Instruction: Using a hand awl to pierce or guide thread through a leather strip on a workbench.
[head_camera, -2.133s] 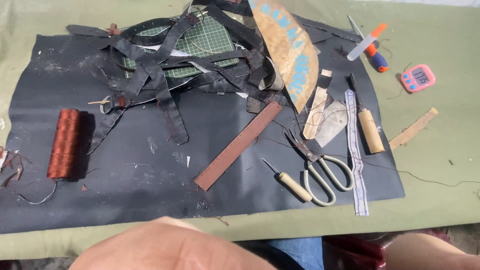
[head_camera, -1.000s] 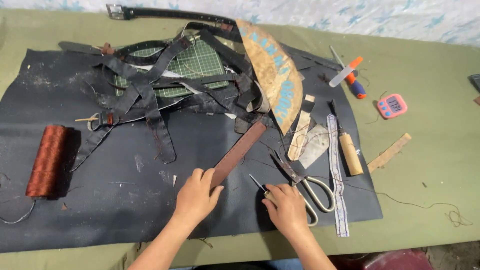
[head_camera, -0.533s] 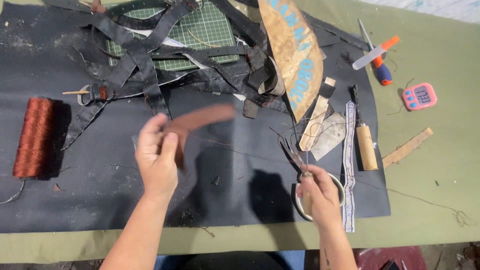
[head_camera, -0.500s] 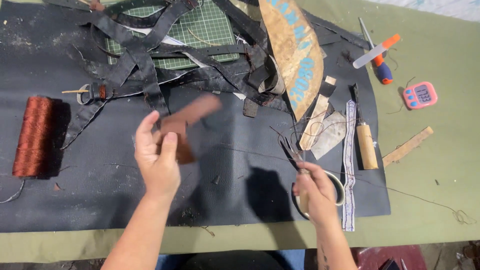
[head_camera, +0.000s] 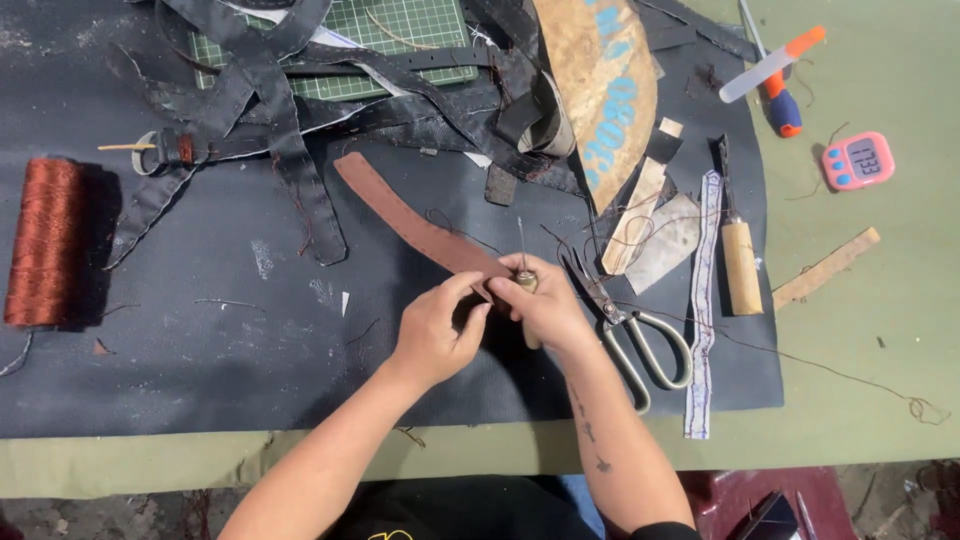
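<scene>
2 hands on the job: my left hand (head_camera: 438, 330) pinches the near end of the brown leather strap (head_camera: 420, 226), my right hand (head_camera: 545, 300) grips an awl (head_camera: 523, 262) upright against it. Scissors (head_camera: 630, 325) lie just right of my right hand.

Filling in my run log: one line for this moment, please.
left hand: holds brown strap end | right hand: grips awl at strap | scissors: on mat, beside right hand
</scene>
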